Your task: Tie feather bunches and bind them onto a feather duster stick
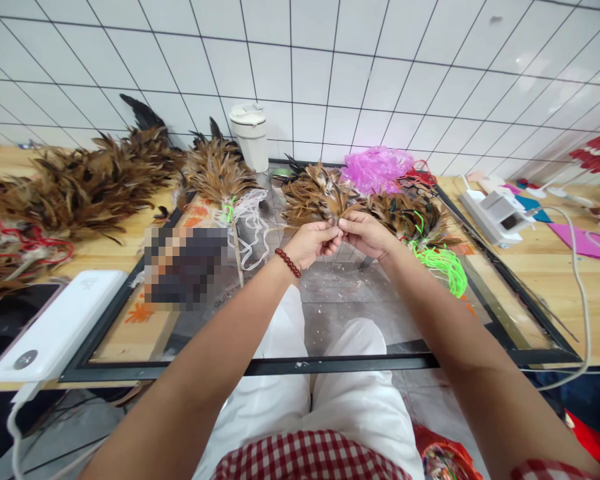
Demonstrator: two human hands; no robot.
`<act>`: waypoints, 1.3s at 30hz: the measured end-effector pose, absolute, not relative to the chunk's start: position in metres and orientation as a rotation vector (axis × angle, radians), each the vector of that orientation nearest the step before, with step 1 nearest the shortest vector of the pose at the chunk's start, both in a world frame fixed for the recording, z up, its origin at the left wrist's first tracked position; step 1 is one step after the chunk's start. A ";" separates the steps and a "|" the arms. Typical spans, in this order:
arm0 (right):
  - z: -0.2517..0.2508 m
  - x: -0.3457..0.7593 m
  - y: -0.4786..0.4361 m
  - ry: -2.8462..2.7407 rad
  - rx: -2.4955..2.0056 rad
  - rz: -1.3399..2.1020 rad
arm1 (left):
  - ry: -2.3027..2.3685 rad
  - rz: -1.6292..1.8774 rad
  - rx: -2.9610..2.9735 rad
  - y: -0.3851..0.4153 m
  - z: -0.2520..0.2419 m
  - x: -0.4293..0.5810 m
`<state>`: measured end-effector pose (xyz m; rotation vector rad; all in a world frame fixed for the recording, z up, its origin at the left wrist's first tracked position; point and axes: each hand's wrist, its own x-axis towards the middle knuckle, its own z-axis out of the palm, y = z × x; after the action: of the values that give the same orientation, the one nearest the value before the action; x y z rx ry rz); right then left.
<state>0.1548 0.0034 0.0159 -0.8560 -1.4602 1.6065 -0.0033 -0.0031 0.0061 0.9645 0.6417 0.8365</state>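
- The left hand [316,241] is pinched narrow, thumb against bent fingers, at a brown feather piece [349,212]; a beaded bracelet [287,263] circles that wrist.
- The right hand [365,235] reaches in from the other side, its thumb and forefinger also narrowed on the feather piece, so the two sets of fingertips meet or very nearly meet.
- The feather piece lies at that meeting point, its brown part just beyond the fingertips on the side away from the body (the pinched end is small and half hidden, so it may be the quill, but I cannot be sure).
- Directly beyond the left hand sits the middle feather bundle [310,193], near the fingers; whether it touches them is unclear.
- More brown feathers [405,210] spread beyond the right hand, with bright green cord [443,267] lying to the right of that wrist.
- Behind these feathers, a crumpled pink plastic bag [377,169] rests toward the tiled wall [310,73].
- Well to the left of the hands, a tied feather bundle [219,170] stands near a white lidded cup [250,137], with white cord [253,233] trailing beside it.
- Both hands are above a black-framed clear panel [300,365].
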 end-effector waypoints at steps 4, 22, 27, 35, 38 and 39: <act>0.016 0.153 0.005 -1.338 -0.907 1.516 | 0.623 0.824 0.930 -0.004 0.007 -0.004; 0.002 0.152 0.011 -1.872 -0.957 0.450 | 0.693 1.021 0.690 -0.001 0.008 -0.001; 0.008 0.144 0.000 -1.965 -1.048 0.062 | 0.695 1.047 0.652 0.000 0.004 0.001; 0.008 0.144 -0.005 -2.015 -1.190 -0.106 | 0.752 1.079 0.591 -0.003 0.006 0.006; 0.007 0.142 -0.004 -1.909 -1.204 -0.017 | 0.757 1.081 0.577 -0.004 0.007 0.007; 0.007 0.142 -0.003 -1.865 -1.202 0.056 | 0.753 1.087 0.569 -0.003 0.007 0.007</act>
<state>0.1424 -0.0027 0.0067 -1.2015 -1.8648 0.0564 0.0066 -0.0032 0.0066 0.5688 0.7535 1.0867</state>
